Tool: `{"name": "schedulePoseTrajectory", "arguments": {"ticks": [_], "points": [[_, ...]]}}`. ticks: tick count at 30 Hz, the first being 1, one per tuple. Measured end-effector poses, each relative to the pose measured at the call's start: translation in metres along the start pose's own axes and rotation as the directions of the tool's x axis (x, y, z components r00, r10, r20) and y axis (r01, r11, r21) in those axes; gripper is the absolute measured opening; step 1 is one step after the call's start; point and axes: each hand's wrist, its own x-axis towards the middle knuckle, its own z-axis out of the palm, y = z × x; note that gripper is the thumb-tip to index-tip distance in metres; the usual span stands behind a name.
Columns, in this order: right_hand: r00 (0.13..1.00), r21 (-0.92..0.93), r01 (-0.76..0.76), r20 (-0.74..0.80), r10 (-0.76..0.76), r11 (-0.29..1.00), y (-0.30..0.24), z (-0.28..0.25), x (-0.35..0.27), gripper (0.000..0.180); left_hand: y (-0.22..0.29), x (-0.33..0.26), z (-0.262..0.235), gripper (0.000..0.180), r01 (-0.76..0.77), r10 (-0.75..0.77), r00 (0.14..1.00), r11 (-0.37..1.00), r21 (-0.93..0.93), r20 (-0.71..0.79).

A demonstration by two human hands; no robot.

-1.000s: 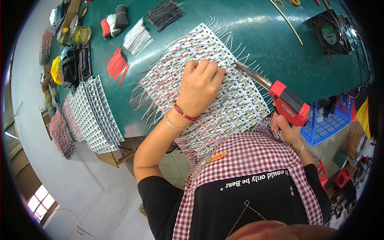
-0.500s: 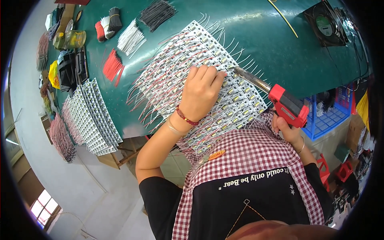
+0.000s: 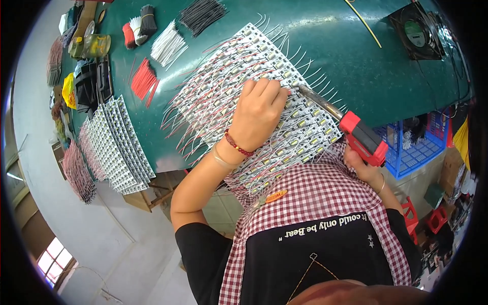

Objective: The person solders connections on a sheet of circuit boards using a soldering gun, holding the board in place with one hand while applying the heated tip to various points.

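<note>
A big panel of white LED strips (image 3: 223, 81) with red and white wire leads lies on the green table (image 3: 325, 46). My left hand (image 3: 259, 114), with a red bead bracelet at the wrist, rests on the panel with its fingers curled, pressing down near the soldering tip. My right hand (image 3: 363, 165) grips a red soldering gun (image 3: 362, 138), whose metal barrel (image 3: 319, 104) points at the strip just by my left fingertips. Whether the tip touches the strip is hidden by my fingers.
Bundles of black (image 3: 201, 14), white (image 3: 168, 47) and red wires (image 3: 142, 80) lie at the table's far left. More stacked LED strips (image 3: 119, 145) sit on the left edge. A black fan (image 3: 417, 30) stands at the upper right, and a blue crate (image 3: 419, 147) is below the table.
The view has shifted a little; the panel and hands now sit slightly lower and to the right in the picture. Both hands keep the same pose on the panel and the gun.
</note>
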Motion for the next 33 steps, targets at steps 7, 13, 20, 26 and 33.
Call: {"name": "schedulePoseTrajectory", "arguments": {"ticks": [7,13,20,26,33], "points": [[0.998,-0.020,0.048,0.031,-0.048,0.999,0.002,0.001,0.001,0.013,-0.001,-0.001,-0.001,0.012,-0.003,0.002,1.000,1.000,0.025,0.020],[0.997,0.058,0.043,0.067,-0.047,0.997,-0.005,0.002,-0.003,0.029,-0.001,0.001,-0.002,0.012,-0.021,0.021,0.999,0.999,0.030,0.027],[0.998,0.232,-0.051,0.051,0.041,0.971,0.002,-0.001,-0.009,0.051,0.000,0.001,-0.002,0.008,-0.038,0.035,0.999,0.996,0.082,0.036],[0.996,0.259,-0.061,0.075,0.043,0.964,-0.007,0.002,-0.004,0.051,0.000,0.001,-0.004,0.009,-0.062,0.059,0.998,0.990,0.127,0.023],[0.989,0.385,-0.146,0.044,0.140,0.911,-0.016,-0.002,-0.008,0.020,0.012,0.002,-0.026,0.021,0.005,0.003,0.997,0.995,0.101,-0.081]]}}
